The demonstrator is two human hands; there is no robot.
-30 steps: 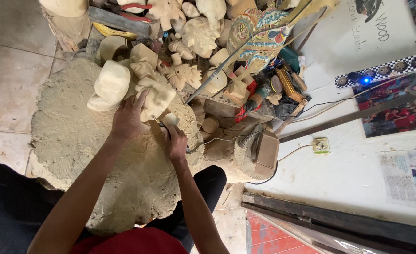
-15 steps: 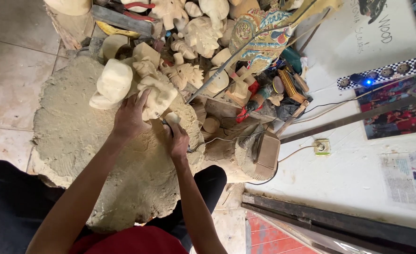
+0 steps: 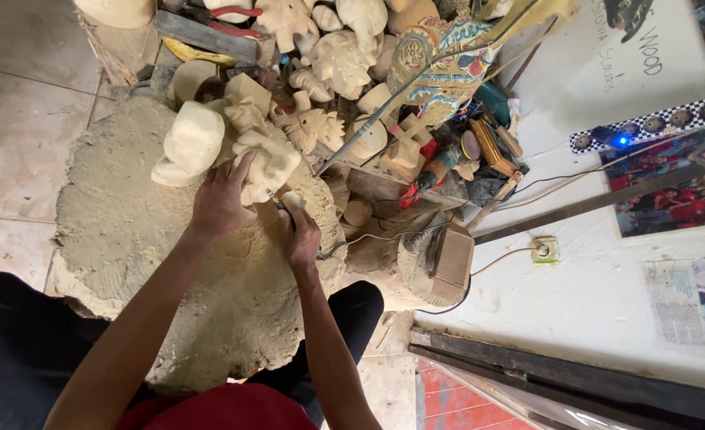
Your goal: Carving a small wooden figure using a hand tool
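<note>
My left hand (image 3: 219,203) presses down on a pale carved wooden figure (image 3: 266,163) that lies on a big, rough wooden block (image 3: 145,239). My right hand (image 3: 301,235) sits just right of the figure, closed around a small tool with a light wooden handle (image 3: 292,199) whose tip touches the carving. A second pale rounded carving (image 3: 189,143) lies against the figure's left side. Both forearms reach up from the bottom of the head view.
A heap of unfinished pale carvings (image 3: 329,56) and a painted carved piece (image 3: 440,64) fills the top. Hand tools (image 3: 448,167) lie right of the block. A wall socket (image 3: 543,250) with a cable, pictures (image 3: 671,203) and tiled floor (image 3: 18,143) surround it.
The camera has shifted slightly. Both hands stay on the carving, with the right hand's tool nudged only a little against the figure.
</note>
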